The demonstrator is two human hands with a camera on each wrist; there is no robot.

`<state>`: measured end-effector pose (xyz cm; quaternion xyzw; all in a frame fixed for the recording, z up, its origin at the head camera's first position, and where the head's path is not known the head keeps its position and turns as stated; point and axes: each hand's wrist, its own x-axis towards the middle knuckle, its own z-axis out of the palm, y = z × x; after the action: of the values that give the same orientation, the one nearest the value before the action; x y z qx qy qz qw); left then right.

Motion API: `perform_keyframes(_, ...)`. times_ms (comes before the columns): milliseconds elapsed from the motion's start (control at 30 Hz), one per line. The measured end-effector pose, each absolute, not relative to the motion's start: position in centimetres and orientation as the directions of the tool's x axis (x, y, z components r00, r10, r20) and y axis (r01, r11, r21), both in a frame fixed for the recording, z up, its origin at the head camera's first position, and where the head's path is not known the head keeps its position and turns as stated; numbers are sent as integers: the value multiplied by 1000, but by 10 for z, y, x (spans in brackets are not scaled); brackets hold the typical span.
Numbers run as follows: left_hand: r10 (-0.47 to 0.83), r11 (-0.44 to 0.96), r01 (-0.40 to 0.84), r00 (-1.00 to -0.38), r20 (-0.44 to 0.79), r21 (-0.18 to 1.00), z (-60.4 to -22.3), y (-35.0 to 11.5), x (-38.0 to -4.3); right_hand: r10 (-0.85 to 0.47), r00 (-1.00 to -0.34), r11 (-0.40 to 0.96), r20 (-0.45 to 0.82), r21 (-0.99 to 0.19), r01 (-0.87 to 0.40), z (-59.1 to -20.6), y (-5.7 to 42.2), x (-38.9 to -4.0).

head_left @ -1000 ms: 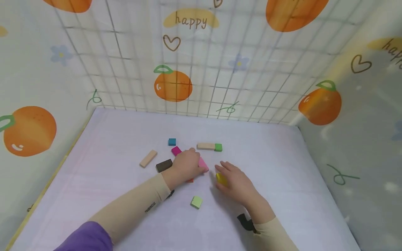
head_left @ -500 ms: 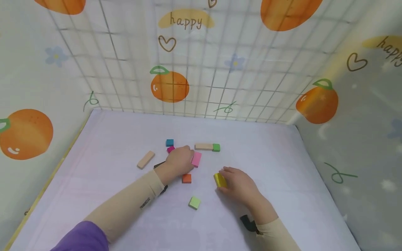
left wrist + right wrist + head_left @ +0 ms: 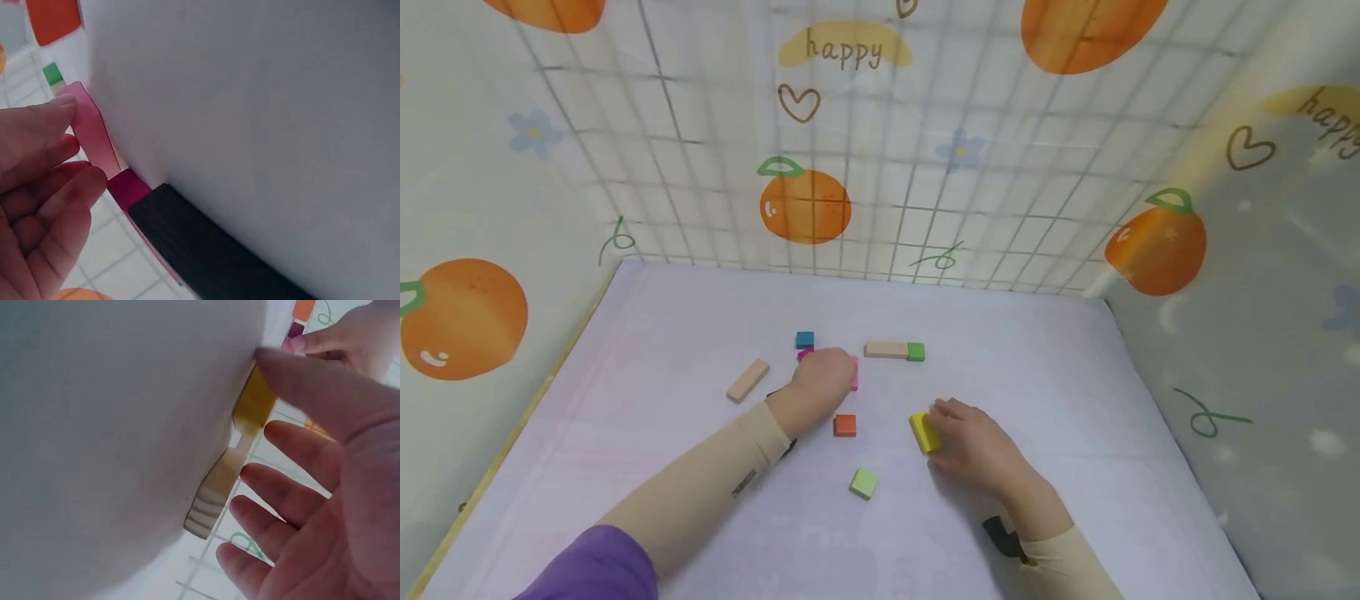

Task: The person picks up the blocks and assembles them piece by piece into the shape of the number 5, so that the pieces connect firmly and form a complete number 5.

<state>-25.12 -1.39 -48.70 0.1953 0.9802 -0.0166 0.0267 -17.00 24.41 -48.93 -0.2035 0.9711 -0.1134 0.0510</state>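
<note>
In the head view my left hand (image 3: 822, 382) is over the cluster of blocks. Its thumb and fingers pinch a pink block (image 3: 95, 134), which stands end to end with a magenta block (image 3: 130, 187) in the left wrist view. A black block (image 3: 206, 244) sits beside the magenta one. My right hand (image 3: 979, 446) is beside a yellow block (image 3: 924, 433), which rests on the table. The right wrist view shows the thumb by the upper end of the yellow block (image 3: 255, 403), with the other fingers loosely extended and apart from it.
An orange-red block (image 3: 845, 426) and a light green block (image 3: 864, 483) lie between the hands. Farther back are a blue block (image 3: 805, 340), plain wooden blocks (image 3: 748, 381) and a green block (image 3: 916, 352). A striped wooden block (image 3: 209, 500) appears in the right wrist view.
My left hand has drawn the pink block left, toward the magenta block. The orange-red block is now uncovered. My right fingers have eased off the yellow block, moving slightly right.
</note>
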Motion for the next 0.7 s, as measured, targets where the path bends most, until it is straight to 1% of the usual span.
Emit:
perform_keyframes(100, 392, 920, 393, -919, -42, 0, -487, -13, -258, -414, -910, 887, -19, -233, -399, -491, 244, -170)
perform_keyframes(200, 388, 922, 386, -920, -52, 34, -486, -11, -264, -420, -908, 884, -2, -226, -409, -492, 243, -170)
perform_keyframes(300, 366, 930, 362, -927, -78, 59, -486, -12, -267, -427, -904, 883, -2, -219, -416, -493, 240, -170)
perform_keyframes(500, 348, 933, 336, -934, -85, 125, -488, -12, -274, -415, -910, 891, -1, -204, -406, -492, 238, -170)
perform_keyframes(700, 372, 919, 354, -924, -84, 171, -488, -10, -277, -405, -914, 897, -28, -207, -391, -492, 238, -170)
